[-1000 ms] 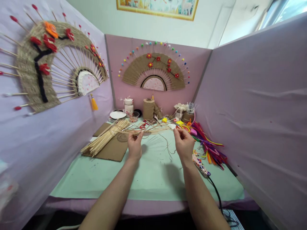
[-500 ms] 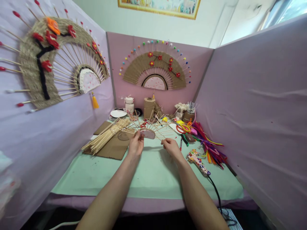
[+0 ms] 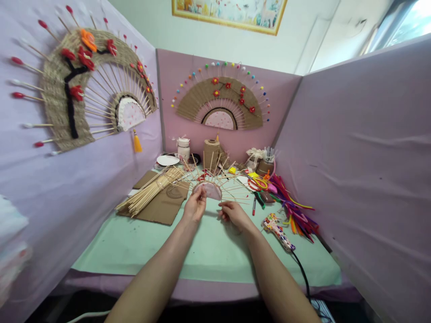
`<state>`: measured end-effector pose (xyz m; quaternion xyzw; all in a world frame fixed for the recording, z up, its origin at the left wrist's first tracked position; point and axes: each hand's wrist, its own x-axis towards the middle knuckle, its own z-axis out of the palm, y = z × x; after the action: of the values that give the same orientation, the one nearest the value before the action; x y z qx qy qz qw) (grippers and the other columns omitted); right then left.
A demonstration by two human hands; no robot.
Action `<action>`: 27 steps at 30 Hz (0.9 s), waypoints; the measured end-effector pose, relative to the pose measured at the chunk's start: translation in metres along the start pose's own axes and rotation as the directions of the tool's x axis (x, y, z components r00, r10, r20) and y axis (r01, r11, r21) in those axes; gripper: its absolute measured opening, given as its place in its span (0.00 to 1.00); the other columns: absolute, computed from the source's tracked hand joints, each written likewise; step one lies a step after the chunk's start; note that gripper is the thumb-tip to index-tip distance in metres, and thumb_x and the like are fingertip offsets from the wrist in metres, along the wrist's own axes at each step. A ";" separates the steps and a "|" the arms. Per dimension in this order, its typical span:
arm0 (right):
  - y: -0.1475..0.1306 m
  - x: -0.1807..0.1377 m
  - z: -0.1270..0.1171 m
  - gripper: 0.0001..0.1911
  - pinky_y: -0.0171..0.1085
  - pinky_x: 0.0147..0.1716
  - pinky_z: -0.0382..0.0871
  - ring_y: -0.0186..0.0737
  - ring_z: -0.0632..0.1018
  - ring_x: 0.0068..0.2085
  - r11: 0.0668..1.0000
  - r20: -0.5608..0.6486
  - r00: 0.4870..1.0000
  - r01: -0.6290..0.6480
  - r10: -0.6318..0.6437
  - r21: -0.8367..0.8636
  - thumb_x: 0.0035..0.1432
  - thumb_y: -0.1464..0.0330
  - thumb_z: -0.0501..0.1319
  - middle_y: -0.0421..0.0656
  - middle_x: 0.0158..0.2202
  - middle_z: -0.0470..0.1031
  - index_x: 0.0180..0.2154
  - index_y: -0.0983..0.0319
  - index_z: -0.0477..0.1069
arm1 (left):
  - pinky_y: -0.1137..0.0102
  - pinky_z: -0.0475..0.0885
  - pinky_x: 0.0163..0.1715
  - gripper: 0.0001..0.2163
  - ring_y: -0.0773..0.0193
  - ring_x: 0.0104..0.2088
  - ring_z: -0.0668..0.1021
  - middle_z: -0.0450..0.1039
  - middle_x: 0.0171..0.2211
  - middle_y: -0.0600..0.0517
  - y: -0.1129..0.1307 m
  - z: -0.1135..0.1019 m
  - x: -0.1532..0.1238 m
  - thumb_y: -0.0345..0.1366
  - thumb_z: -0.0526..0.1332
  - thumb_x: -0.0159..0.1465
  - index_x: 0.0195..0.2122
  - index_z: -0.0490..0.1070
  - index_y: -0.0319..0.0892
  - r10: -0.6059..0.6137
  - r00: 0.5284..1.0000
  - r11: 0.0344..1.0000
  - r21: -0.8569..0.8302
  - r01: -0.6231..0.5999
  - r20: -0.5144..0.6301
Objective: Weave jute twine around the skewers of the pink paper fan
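A small fan frame (image 3: 209, 188) stands tilted upright over the green table mat (image 3: 141, 242): a pink half-disc with thin wooden sticks fanning out from it. My left hand (image 3: 195, 207) pinches the half-disc at its lower left edge. At the disc's lower right, my right hand (image 3: 233, 214) has its fingers curled together; it seems to pinch a thin strand of twine, too fine to see clearly.
A bundle of wooden sticks (image 3: 151, 190) lies on cardboard (image 3: 161, 207) at left. Twine spool (image 3: 210, 153), jars and plate stand at the back. Red scissors (image 3: 257, 182), pipe cleaners (image 3: 292, 206) and a patterned glue gun (image 3: 278, 229) with cable lie at right. Finished fans hang on the partition walls.
The stick fan was held flat between both hands; it has since been tipped upright. My right hand moved left and down to the disc's lower edge.
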<state>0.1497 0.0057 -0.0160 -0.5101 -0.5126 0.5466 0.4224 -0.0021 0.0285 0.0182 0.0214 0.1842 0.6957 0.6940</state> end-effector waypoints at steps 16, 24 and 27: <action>-0.007 -0.009 0.001 0.07 0.28 0.21 0.63 0.27 0.68 0.21 0.982 0.071 0.997 0.008 -0.022 0.190 0.48 0.67 0.63 0.41 0.24 0.72 0.31 0.65 0.71 | 0.74 0.76 0.34 0.05 0.70 0.31 0.78 0.76 0.27 0.51 0.004 0.008 -0.012 0.23 0.57 0.59 0.28 0.70 0.35 -0.040 0.995 0.999 -0.032 0.043 0.092; -0.012 -0.011 -0.003 0.10 0.28 0.19 0.59 0.28 0.68 0.21 0.997 0.032 0.999 -0.006 0.004 0.078 0.45 0.70 0.60 0.40 0.25 0.73 0.34 0.63 0.70 | 0.79 0.74 0.26 0.03 0.73 0.26 0.77 0.75 0.24 0.53 0.006 0.003 -0.005 0.23 0.62 0.54 0.27 0.70 0.36 0.112 0.993 0.994 0.015 -0.113 0.025; -0.013 -0.011 -0.002 0.11 0.29 0.21 0.59 0.28 0.68 0.22 0.999 0.086 0.996 0.024 -0.026 0.020 0.44 0.69 0.61 0.39 0.25 0.73 0.34 0.63 0.68 | 0.79 0.73 0.25 0.04 0.73 0.25 0.76 0.74 0.24 0.54 0.007 0.003 -0.005 0.22 0.63 0.52 0.27 0.70 0.36 0.169 0.985 0.985 0.043 -0.170 0.031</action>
<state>0.1522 -0.0038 -0.0014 -0.4754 -0.5314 0.5676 0.4117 -0.0074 0.0246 0.0236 0.0623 0.1877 0.7475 0.6342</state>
